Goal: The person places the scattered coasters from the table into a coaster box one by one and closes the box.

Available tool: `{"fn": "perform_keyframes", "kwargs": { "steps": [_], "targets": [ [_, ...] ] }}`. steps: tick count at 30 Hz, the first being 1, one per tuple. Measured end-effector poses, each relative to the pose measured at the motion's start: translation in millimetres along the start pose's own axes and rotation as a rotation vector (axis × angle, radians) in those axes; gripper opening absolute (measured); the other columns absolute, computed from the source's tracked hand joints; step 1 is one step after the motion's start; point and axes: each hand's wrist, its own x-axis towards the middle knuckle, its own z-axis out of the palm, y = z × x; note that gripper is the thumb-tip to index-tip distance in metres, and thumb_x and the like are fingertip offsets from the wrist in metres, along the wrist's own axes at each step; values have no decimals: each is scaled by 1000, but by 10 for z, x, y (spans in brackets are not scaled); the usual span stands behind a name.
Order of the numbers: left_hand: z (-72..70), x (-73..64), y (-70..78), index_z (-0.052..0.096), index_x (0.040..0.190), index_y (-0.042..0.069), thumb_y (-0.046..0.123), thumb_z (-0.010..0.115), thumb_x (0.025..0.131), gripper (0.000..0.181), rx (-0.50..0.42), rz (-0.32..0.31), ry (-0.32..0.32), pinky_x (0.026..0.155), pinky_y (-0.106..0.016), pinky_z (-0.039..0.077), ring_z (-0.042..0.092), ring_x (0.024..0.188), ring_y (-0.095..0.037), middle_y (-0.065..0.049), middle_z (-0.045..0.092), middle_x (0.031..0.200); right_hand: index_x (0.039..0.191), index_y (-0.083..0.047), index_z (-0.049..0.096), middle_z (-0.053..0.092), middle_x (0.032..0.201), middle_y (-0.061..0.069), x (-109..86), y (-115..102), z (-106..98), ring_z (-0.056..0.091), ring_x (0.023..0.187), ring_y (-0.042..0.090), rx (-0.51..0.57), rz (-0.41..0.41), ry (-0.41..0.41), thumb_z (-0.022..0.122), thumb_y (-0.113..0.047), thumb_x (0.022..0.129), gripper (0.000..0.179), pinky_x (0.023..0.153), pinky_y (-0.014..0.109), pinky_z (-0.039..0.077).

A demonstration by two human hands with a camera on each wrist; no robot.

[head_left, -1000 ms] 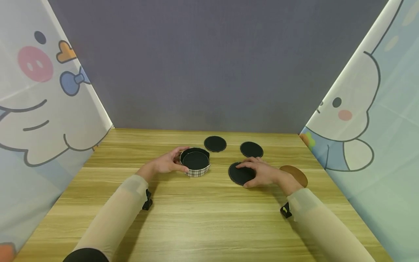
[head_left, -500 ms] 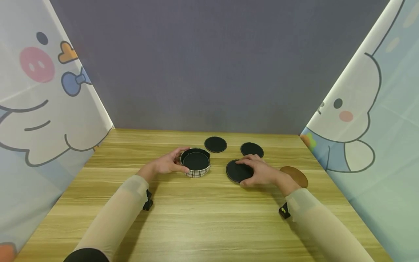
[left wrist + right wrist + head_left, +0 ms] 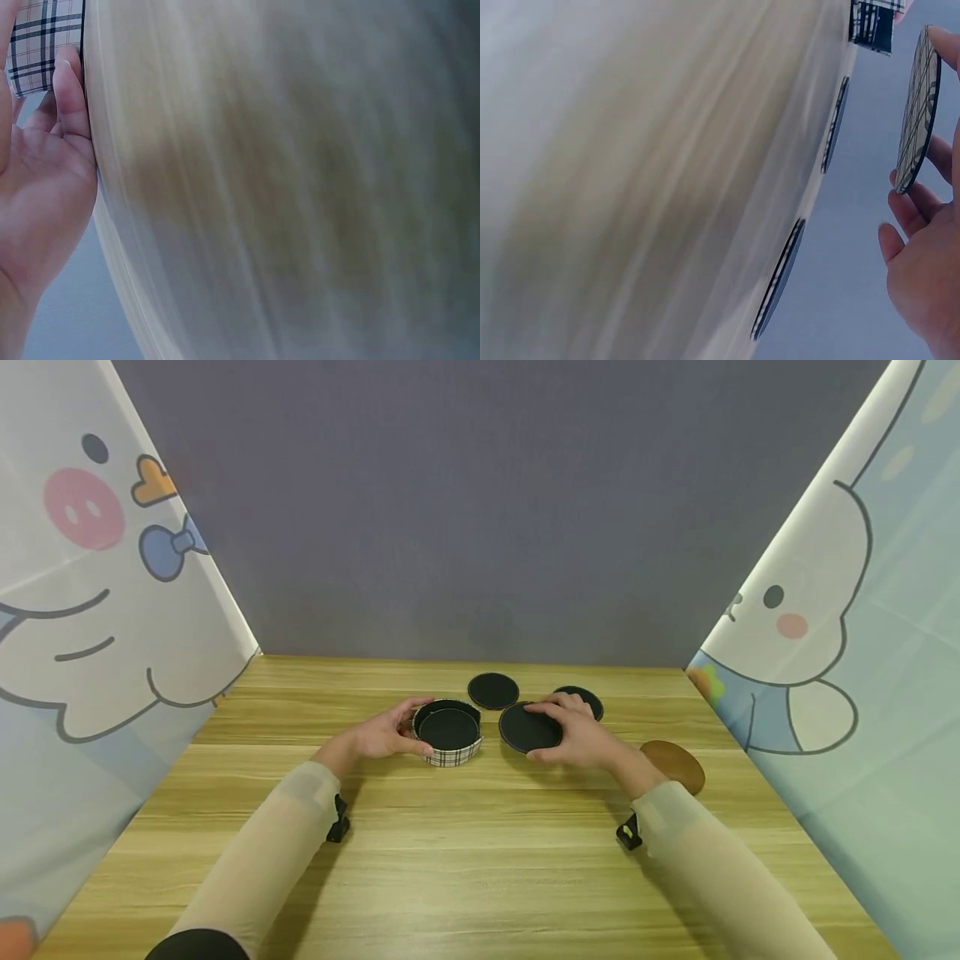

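My left hand [image 3: 378, 735] grips a round coaster holder [image 3: 453, 757] with a plaid outer wall, thumb at the front and fingers round the left side. A black disc lies inside it. That plaid wall [image 3: 45, 34] also shows at the top left of the left wrist view. Just right of the holder, my right hand [image 3: 581, 737] pinches a round coaster [image 3: 527, 729] by its edge, black face up. In the right wrist view this coaster [image 3: 919, 112] is off the table, and its underside is plaid.
Two more black coasters lie farther back: one [image 3: 492, 691] behind the holder, another [image 3: 585, 698] partly hidden by my right hand. A brown disc [image 3: 675, 766] lies to the right, beside my forearm. A grey panel [image 3: 480, 510] stands behind the wooden table [image 3: 465, 860].
My right hand has raised the coaster from the table and carried it left and away from me, towards the holder. My left hand and the holder have stayed put.
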Motion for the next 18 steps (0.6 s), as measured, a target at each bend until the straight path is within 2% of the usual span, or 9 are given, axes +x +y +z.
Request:
{"fn": "perform_keyframes", "kwargs": {
  "steps": [3, 8, 12, 18],
  "targets": [
    [3, -3, 4, 14, 177, 16, 18, 85, 99, 106, -2, -2, -1, 92, -34, 51, 60, 109, -26, -25, 48, 165, 161, -27, 58, 47, 164, 12, 73, -51, 19, 36, 149, 39, 8, 4, 1, 88, -52, 88, 83, 114, 63, 29],
    [0, -4, 0, 13, 177, 15, 20, 85, 99, 106, 7, 1, -2, 93, -35, 51, 61, 110, -27, -25, 48, 165, 160, -26, 58, 47, 164, 14, 206, -132, 84, 37, 149, 38, 30, -22, 4, 87, -52, 88, 82, 113, 62, 30],
    [-3, -1, -3, 12, 177, 15, 20, 85, 100, 106, 8, 4, -7, 93, -35, 51, 61, 111, -27, -26, 48, 165, 160, -26, 59, 45, 167, 16, 305, -209, 148, 34, 154, 39, 63, -29, -8, 88, -50, 88, 81, 116, 64, 28],
    [-1, 1, 1, 12, 177, 13, 19, 85, 100, 106, 7, 4, -5, 93, -34, 51, 61, 110, -27, -26, 47, 166, 161, -28, 57, 47, 164, 9, 472, -329, 271, 34, 155, 38, 48, -44, -32, 87, -52, 89, 82, 124, 66, 24]
  ]
}}
